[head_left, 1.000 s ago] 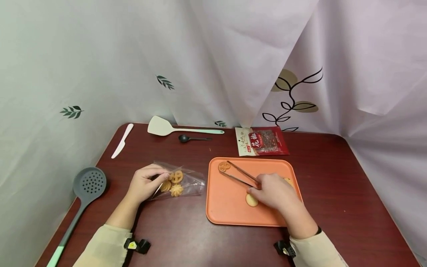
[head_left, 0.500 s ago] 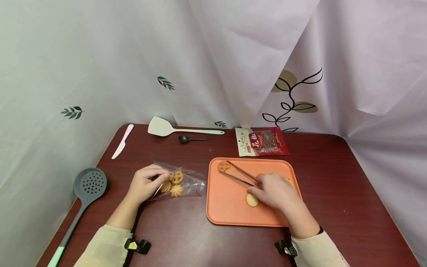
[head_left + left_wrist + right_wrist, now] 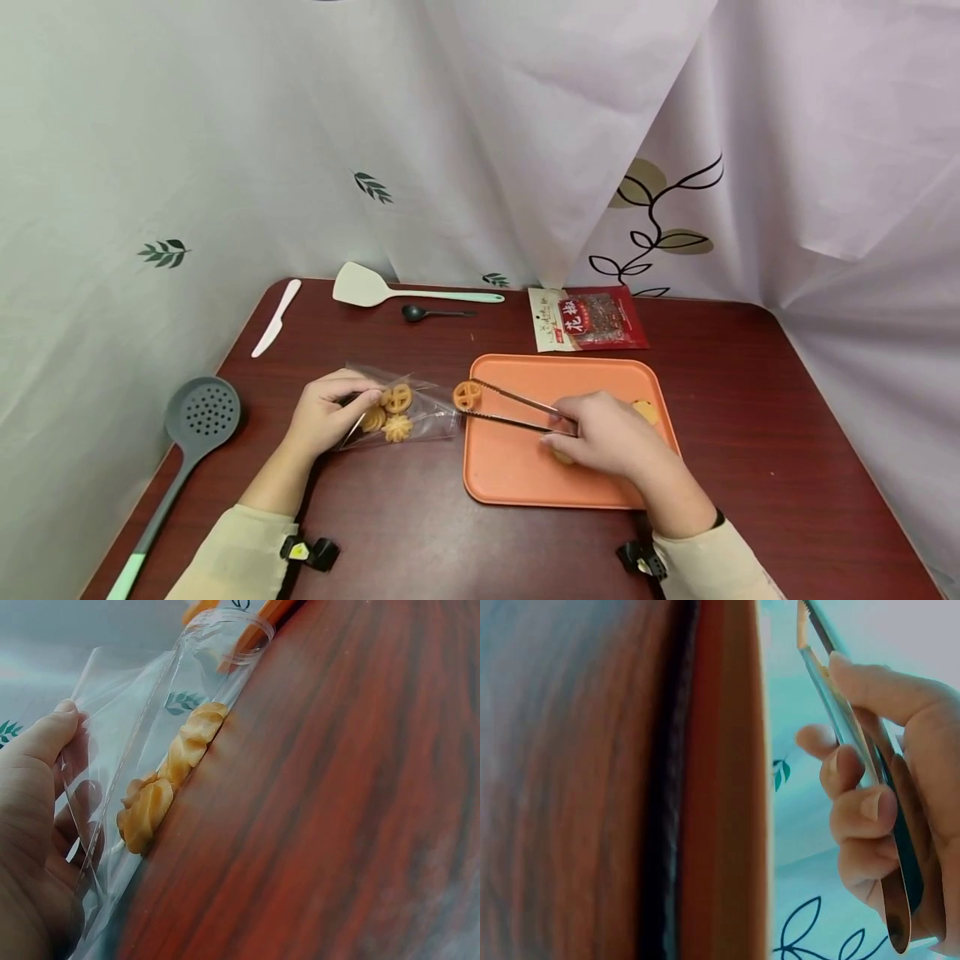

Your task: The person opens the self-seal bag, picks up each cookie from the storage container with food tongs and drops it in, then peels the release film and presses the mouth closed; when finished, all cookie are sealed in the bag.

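My left hand (image 3: 326,414) pinches the side of a clear plastic bag (image 3: 431,414) lying on the table, its mouth facing the tray. Several cookies (image 3: 397,428) are inside; the left wrist view shows swirled cookies (image 3: 180,761) through the film. My right hand (image 3: 611,429) grips metal tongs (image 3: 517,421), fingers and thumb curled round both arms in the right wrist view. Between the tong tips is a round pretzel-like cookie (image 3: 467,396), at the bag's mouth over the tray's left rim. On the orange tray (image 3: 510,475) lie a round cookie (image 3: 645,410) and another mostly hidden under my right hand.
A grey slotted skimmer (image 3: 202,414) lies at the left, with a white plastic knife (image 3: 277,318) beyond it. Along the back are a white spatula (image 3: 363,285), a small black spoon (image 3: 414,312) and a red spice packet (image 3: 588,318). Curtains hang behind the table.
The tongs have carried the pretzel-like cookie left and slightly down, from the tray's upper left corner to the bag's mouth. My left hand and the bag have stayed in place.
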A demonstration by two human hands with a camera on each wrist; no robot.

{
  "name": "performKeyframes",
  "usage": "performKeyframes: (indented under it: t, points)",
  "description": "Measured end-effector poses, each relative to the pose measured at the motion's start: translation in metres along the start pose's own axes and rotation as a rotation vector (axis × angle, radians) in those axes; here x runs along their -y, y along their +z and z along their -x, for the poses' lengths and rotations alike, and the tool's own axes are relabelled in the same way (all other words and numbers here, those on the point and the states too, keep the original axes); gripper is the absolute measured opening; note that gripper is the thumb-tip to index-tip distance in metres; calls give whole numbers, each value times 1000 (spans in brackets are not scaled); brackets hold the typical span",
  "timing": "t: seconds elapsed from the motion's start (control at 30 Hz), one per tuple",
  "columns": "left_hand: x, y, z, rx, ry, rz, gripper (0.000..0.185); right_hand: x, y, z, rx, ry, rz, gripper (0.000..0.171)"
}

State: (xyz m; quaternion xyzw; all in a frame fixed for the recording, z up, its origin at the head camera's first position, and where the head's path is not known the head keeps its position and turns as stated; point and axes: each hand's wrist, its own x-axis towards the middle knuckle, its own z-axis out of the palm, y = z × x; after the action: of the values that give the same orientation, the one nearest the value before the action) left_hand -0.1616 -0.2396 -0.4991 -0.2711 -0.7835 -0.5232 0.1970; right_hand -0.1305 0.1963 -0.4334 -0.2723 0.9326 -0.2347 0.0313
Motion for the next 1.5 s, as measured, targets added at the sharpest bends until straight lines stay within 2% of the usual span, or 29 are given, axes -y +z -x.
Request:
performKeyframes:
  t: [0.1,0.3,0.37,0.6,0.77,0.9,1.03,1.2,1.27,1.37,1.5]
  points:
    - [-4,2,-1,-8,6,-11,31,3,3,-1,-8,-18,66,25]
    - [-27,3,-7,-15,22,-5,22,8,9,-1,-31,-53,160,29]
    - [-26,3,-6,-15,22,-1,21,10,10,-1,-51,-71,179,30]
    - [-1,0,0,-8,21,-7,27,17,9,3,-116,-93,294,32]
    - [1,-1,0,11,8,18,29,22,13,2,-96,-96,355,33]
    - [0,0,0,19,16,11,28,24,15,-1,-75,-92,355,32]
    - [3,2,0,27,23,-4,25,24,12,-2,-37,-96,244,29]
    - [1,1,0,45,24,-36,29,19,6,-4,88,-38,-49,25]
    - [0,1,-1,59,20,-45,30,17,4,-6,142,1,-130,26]
    - [-1,-1,-1,82,18,-45,30,15,2,-8,198,42,-203,30]
    - [-1,-1,-1,91,20,-45,28,15,2,-13,218,53,-236,35]
